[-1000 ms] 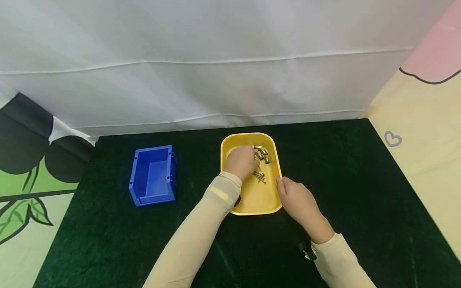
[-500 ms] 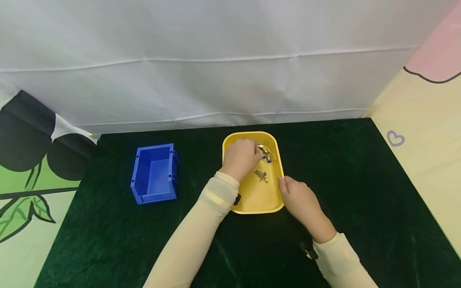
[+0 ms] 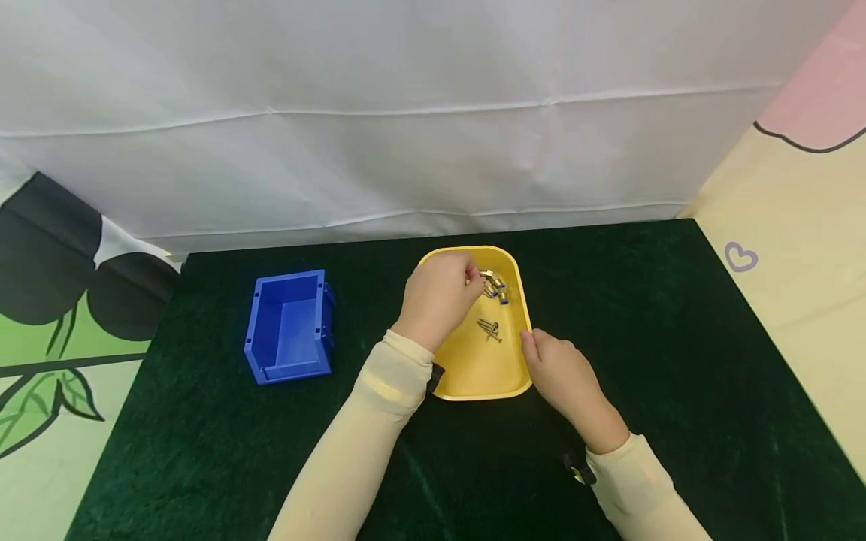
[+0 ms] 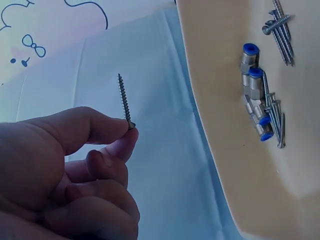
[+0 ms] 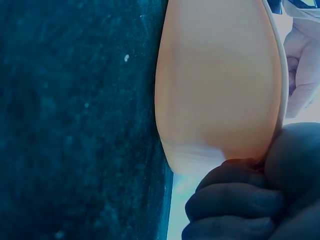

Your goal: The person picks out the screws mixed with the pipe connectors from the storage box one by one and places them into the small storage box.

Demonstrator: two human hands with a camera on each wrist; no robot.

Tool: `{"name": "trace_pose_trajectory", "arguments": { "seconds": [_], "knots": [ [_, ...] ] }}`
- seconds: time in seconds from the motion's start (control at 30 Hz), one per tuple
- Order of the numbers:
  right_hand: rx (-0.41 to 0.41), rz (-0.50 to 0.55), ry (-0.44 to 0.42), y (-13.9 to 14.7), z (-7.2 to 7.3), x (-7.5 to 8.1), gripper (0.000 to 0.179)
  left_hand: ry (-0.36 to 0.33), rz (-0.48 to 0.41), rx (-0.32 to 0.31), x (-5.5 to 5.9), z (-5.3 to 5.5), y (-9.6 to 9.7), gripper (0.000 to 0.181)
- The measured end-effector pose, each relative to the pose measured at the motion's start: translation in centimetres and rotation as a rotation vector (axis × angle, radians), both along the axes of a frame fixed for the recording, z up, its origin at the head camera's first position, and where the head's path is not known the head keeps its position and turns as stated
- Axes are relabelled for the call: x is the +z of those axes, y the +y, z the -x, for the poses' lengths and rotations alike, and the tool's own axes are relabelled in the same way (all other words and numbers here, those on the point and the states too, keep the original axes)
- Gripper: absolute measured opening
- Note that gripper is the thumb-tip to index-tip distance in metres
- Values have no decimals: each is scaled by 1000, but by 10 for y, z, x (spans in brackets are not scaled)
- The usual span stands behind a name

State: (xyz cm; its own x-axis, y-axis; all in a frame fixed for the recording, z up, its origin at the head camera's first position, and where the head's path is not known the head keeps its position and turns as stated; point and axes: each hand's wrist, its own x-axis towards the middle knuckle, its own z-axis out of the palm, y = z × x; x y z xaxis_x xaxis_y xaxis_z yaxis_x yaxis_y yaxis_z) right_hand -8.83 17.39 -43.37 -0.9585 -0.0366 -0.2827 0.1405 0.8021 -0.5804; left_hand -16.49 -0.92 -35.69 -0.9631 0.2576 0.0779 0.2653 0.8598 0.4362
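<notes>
The left hand [image 3: 436, 304] has drawn leftward from the blue-collared metal fittings [image 4: 256, 84], its fingers pinching a spiral-threaded screw [image 4: 124, 101] by the head above the far part of the smooth yellow tray [image 3: 483, 379], so one screw seems singled out (the right hand [image 3: 563, 372] curls its fingers round the tray's right rim).

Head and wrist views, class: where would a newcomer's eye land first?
Probably on the bright yellow tray, standing out against the dark green tabletop. Next comes the blue bin to its left, then, in the left wrist view, the single screw pinched by the left hand.
</notes>
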Motion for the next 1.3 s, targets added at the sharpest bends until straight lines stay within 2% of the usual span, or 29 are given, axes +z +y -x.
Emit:
{"name": "trace_pose_trajectory", "arguments": {
  "seconds": [0.2,0.43,0.83,1.1,1.3],
  "knots": [
    [-13,-2,-14,-1,1,0,38,-7,-35,15,-2,-1,-8,13],
    [-10,11,-21,-4,2,-1,38,-47,-52,57,-6,0,-21,14],
    [-3,16,-20,-4,3,0,39,-15,-104,154,0,2,-63,15],
    [2,19,-10,-3,3,-1,38,-4,-150,200,3,-5,-90,12],
    [-2,28,-6,-3,3,-2,37,-10,-195,206,-3,-8,-101,14]
  ]
}}
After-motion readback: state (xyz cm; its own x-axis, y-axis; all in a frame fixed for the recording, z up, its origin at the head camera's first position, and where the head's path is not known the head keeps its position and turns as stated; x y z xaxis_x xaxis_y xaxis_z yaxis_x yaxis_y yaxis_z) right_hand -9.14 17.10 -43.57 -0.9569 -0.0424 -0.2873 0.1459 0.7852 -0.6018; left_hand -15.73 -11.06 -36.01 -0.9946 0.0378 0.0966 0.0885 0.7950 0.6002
